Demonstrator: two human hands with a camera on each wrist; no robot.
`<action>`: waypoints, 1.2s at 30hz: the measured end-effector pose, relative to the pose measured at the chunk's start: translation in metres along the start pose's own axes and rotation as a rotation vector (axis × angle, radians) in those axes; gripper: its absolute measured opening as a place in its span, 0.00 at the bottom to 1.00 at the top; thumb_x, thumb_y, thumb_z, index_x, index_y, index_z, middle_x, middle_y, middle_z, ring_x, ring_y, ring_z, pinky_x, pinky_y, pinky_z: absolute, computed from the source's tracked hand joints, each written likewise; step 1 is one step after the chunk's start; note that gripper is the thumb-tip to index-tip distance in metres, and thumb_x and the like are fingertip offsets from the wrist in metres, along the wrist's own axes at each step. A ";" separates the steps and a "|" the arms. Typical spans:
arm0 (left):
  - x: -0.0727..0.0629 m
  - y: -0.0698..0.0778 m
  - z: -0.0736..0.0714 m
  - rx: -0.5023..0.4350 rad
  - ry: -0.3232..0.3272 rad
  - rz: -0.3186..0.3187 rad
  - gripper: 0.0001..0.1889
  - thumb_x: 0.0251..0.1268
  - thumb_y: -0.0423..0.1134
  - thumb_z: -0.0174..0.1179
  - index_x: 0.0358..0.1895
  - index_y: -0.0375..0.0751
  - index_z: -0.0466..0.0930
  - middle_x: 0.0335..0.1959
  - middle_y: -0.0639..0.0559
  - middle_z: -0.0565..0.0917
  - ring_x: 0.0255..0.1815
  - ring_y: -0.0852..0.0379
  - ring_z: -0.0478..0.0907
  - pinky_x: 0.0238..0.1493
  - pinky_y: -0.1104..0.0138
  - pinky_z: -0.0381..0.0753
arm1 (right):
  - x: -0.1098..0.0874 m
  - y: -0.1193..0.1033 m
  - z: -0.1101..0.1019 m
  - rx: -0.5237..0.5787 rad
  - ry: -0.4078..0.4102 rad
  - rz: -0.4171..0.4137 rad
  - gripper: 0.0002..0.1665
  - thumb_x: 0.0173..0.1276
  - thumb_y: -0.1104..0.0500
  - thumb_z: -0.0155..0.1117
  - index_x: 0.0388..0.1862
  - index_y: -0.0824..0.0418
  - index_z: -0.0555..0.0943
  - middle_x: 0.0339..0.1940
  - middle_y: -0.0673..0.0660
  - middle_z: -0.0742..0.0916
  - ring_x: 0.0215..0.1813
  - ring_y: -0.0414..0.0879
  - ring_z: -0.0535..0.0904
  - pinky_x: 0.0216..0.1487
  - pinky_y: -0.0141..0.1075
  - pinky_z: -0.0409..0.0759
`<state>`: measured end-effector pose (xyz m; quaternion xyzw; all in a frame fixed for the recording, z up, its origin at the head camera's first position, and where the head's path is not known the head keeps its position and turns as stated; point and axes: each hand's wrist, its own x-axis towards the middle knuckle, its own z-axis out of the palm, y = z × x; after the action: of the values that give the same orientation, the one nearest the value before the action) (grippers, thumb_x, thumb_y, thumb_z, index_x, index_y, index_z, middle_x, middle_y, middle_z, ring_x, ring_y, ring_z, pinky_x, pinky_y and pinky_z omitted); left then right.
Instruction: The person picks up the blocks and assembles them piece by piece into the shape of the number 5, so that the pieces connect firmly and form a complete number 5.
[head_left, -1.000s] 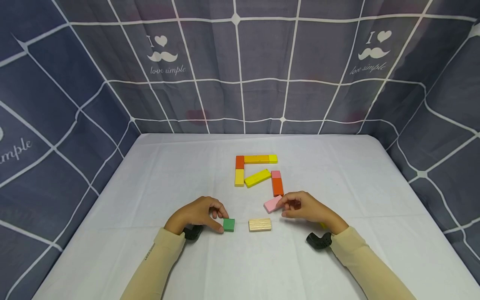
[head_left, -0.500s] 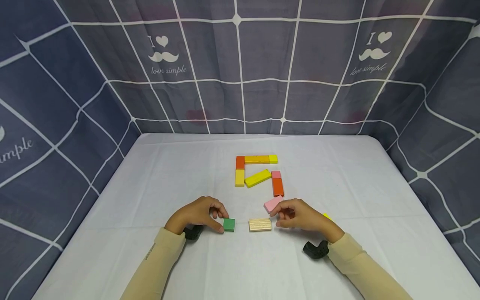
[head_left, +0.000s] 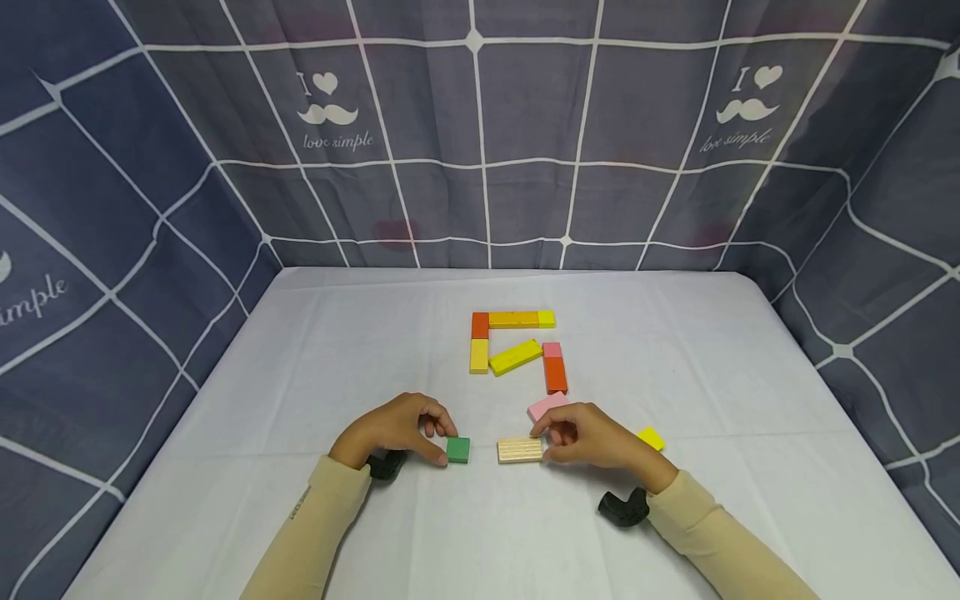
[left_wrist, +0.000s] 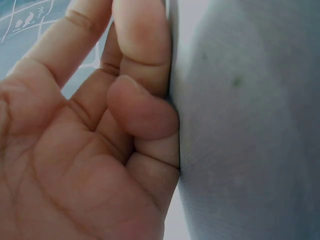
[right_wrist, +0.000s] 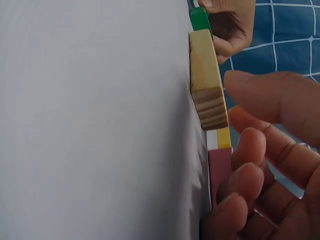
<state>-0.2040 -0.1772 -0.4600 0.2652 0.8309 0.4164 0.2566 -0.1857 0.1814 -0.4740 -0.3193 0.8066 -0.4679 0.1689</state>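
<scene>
My left hand [head_left: 405, 425] rests on the table with thumb and index finger at the near and far sides of a small green block [head_left: 457, 450], holding its left part. In the left wrist view the other fingers [left_wrist: 150, 165] are curled against the tablecloth. My right hand [head_left: 588, 435] hovers beside the right end of a natural wood block [head_left: 519, 450] with a ridged top, thumb and index spread apart at that end. The right wrist view shows the wood block [right_wrist: 205, 65] just off the thumb tip, and the green block [right_wrist: 200, 21] beyond it. A pink block [head_left: 547, 406] lies behind the right hand, partly covered.
Farther back lie an orange-red block [head_left: 555, 375], a tilted yellow-green block [head_left: 515, 357] and several yellow, orange and red blocks [head_left: 513, 320] set end to end. A yellow block [head_left: 651, 438] lies behind the right wrist. A white cloth [head_left: 300, 350] covers the table.
My right hand has let go of the pink block and moved left and nearer to the wood block's right end. The yellow block behind the wrist has come into view. The left hand has stayed put.
</scene>
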 end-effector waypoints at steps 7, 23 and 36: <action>0.000 0.000 0.000 0.001 0.006 -0.006 0.14 0.51 0.32 0.85 0.41 0.39 0.92 0.37 0.57 0.89 0.37 0.57 0.75 0.41 0.71 0.74 | 0.004 -0.002 0.004 -0.026 -0.004 0.031 0.12 0.64 0.69 0.80 0.45 0.63 0.87 0.29 0.44 0.77 0.28 0.34 0.67 0.32 0.27 0.66; 0.000 0.000 -0.001 0.000 0.010 -0.003 0.14 0.51 0.32 0.85 0.41 0.39 0.92 0.37 0.57 0.89 0.37 0.57 0.75 0.41 0.71 0.75 | 0.010 -0.009 0.011 -0.061 0.020 0.040 0.13 0.63 0.70 0.80 0.42 0.61 0.85 0.26 0.44 0.76 0.26 0.33 0.66 0.30 0.27 0.65; -0.001 0.002 0.001 0.021 0.013 -0.006 0.13 0.52 0.34 0.85 0.40 0.43 0.92 0.36 0.60 0.88 0.37 0.60 0.75 0.41 0.71 0.74 | 0.018 -0.011 0.019 -0.163 0.102 0.044 0.13 0.64 0.67 0.81 0.45 0.62 0.88 0.24 0.42 0.73 0.27 0.33 0.67 0.32 0.28 0.65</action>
<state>-0.2022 -0.1767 -0.4586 0.2628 0.8376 0.4086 0.2498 -0.1840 0.1529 -0.4736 -0.2901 0.8564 -0.4124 0.1111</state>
